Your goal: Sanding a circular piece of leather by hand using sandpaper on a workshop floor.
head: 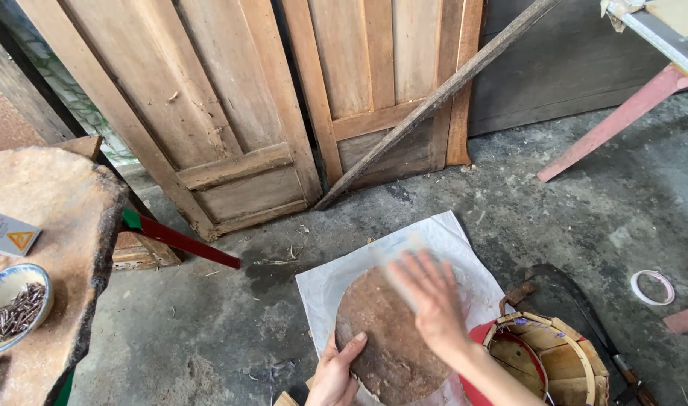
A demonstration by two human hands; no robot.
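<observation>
Disc (389, 338) gripped by left hand (336, 372), right hand (434, 297) flat.

1. Right hand (432, 301): motion-blurred; finger positions indistinct, and the pale strip at its fingertips cannot be identified.
2. Left hand (336, 372): wrist cut off by the bottom edge.
3. Round brown disc (385, 338): lower rim cut off, centre hidden behind the right hand.
4. Wooden basket (551, 365): base out of frame.
5. Bowl (13, 304): left side cropped.
</observation>
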